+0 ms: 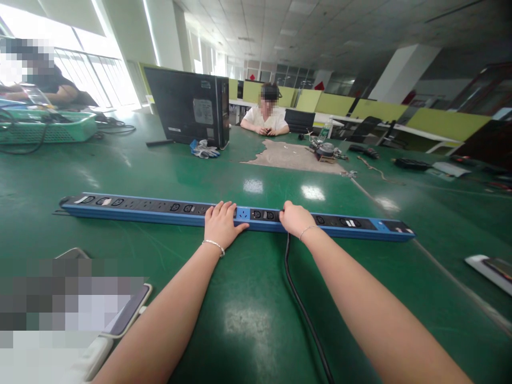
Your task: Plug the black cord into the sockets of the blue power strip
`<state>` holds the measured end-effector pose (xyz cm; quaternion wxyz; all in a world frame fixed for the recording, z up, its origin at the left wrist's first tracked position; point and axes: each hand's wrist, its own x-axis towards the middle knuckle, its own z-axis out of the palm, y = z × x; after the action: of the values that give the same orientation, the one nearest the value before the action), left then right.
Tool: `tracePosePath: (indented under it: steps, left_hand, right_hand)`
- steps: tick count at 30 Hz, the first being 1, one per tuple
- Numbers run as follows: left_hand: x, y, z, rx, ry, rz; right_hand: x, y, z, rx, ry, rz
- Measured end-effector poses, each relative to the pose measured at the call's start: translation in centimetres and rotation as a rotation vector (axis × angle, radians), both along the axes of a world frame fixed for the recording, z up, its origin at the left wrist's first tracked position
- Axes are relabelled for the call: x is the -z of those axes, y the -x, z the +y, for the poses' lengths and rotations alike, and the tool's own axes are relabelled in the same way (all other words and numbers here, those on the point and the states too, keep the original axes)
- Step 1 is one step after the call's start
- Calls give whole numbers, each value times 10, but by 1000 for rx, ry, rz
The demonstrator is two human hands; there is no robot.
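A long blue power strip [132, 214] with black sockets lies across the green table [248, 282]. My left hand [223, 224] rests on the strip left of centre, fingers over its top and thumb spread along the front edge. Right of centre, my right hand [296, 217] is closed at the strip, its fingers curled round the end of a black cable [298, 293]. The plug itself is hidden by the hand. From there the cable runs down toward the bottom edge of the view.
Behind the strip stand a black computer case [186, 106] and gloves [205, 149]. A green basket [48, 130] is at the left, a phone [130, 309] at lower left, a white device [490, 272] at right. Two people [264, 120] sit beyond and to the left.
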<state>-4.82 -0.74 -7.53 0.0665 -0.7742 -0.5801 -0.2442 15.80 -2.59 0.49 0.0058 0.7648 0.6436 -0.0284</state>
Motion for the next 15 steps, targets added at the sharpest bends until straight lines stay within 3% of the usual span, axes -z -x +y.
tracePosePath:
  steps: [8, 15]
  left_hand:
    - [0, -1, -1, -5, 6, -1]
    - [0, -1, -1, -2, 10, 1]
  right_hand:
    - [-6, 5, 6, -32, 113, -38]
    - [4, 11, -6, -23, -8, -78]
